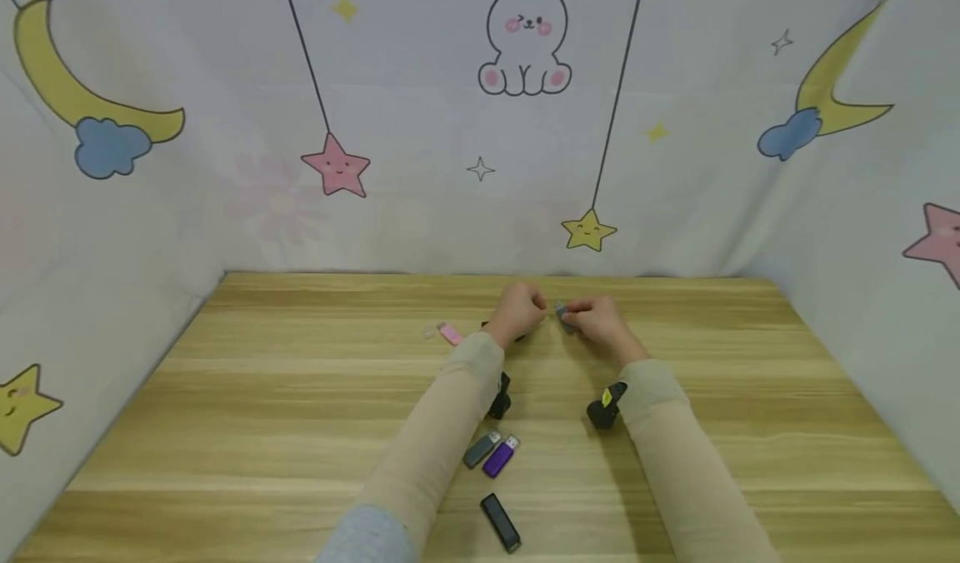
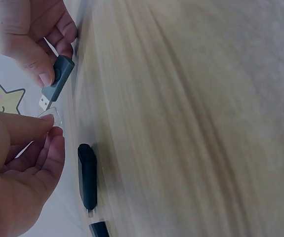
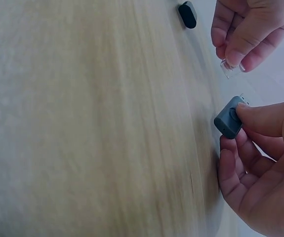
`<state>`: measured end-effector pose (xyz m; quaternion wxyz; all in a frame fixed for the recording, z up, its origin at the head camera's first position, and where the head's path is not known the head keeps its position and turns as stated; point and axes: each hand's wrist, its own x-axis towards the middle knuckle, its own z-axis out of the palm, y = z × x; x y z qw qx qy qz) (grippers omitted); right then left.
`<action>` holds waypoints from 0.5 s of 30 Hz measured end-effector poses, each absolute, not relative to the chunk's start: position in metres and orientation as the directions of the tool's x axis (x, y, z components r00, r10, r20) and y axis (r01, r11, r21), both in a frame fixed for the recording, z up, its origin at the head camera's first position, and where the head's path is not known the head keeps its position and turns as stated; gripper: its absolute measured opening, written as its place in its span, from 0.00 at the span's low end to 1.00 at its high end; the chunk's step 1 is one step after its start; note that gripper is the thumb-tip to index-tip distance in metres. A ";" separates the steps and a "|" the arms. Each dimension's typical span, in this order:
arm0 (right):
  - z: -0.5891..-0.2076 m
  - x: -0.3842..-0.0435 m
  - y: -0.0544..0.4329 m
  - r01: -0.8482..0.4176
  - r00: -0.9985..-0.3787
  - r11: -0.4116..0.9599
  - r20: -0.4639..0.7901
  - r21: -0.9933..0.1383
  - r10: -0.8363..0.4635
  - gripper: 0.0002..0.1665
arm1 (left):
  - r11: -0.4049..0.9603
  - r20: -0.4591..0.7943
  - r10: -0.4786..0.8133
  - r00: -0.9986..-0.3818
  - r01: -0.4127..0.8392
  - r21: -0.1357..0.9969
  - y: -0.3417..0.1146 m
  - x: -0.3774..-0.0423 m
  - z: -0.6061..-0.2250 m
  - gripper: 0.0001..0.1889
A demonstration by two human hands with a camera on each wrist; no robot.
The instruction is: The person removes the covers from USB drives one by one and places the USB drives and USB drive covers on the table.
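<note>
Right fingers (image 3: pixel 229 170) pinching USB stick (image 3: pixel 227 121), clear cap (image 3: pixel 228 71) between left fingers (image 3: pixel 253 35)

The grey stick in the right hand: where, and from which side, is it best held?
Pinch the grey stick by its body's broad faces, probably from the right: the body is flat, and the bare plug points towards the clear cap in the left hand, so that end should stay free.

I view remotely a wooden table (image 1: pixel 315 380): pink USB stick (image 1: pixel 450 334), left of the left hand (image 1: pixel 517 313); grey stick (image 1: pixel 482 449), purple stick (image 1: pixel 500 457), black stick (image 1: pixel 500 523), nearer than that hand.
</note>
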<state>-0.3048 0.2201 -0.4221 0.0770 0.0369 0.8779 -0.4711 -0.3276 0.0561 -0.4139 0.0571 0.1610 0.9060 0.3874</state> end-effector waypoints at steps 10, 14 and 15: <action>-0.426 -0.304 0.216 0.109 -0.989 0.594 -0.150 -0.797 -0.020 0.18 | 0.679 0.009 0.360 -0.933 0.269 0.683 0.057 -0.327 -0.417 0.07; -0.427 -0.302 0.214 0.090 -0.990 0.631 -0.137 -0.770 -0.026 0.17 | 0.698 0.007 0.370 -0.929 0.283 0.658 0.056 -0.327 -0.419 0.07; -0.427 -0.302 0.214 0.092 -0.990 0.638 -0.141 -0.765 -0.025 0.17 | 0.698 0.003 0.371 -0.929 0.281 0.658 0.056 -0.327 -0.419 0.07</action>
